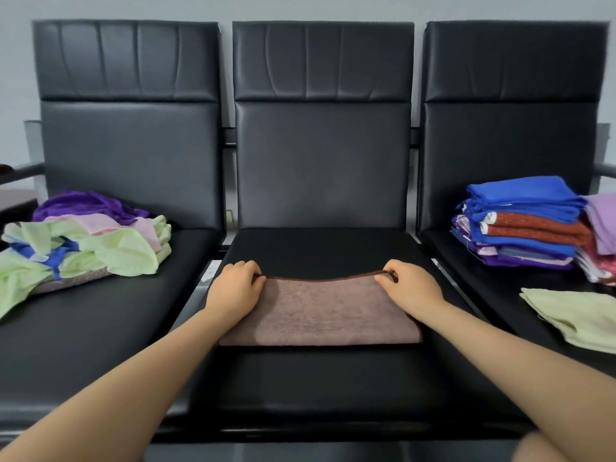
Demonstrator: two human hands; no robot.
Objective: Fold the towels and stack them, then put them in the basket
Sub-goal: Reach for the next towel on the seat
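A brown towel (320, 311) lies folded on the middle black seat (320, 378). My left hand (235, 286) pinches its far left corner and my right hand (408, 285) pinches its far right corner; the far edge sags a little between them. A heap of unfolded towels (86, 241), pale green, purple, pink and blue, sits on the left seat. A stack of folded towels (523, 225), blue, rust and purple, stands on the right seat, with a folded pale green towel (576, 315) lying in front of it. No basket is in view.
Three black padded chairs stand in a row against a grey wall. More folded lilac and pink cloth (603, 235) sits at the far right edge. Metal armrests show at both ends, and narrow gaps separate the seats.
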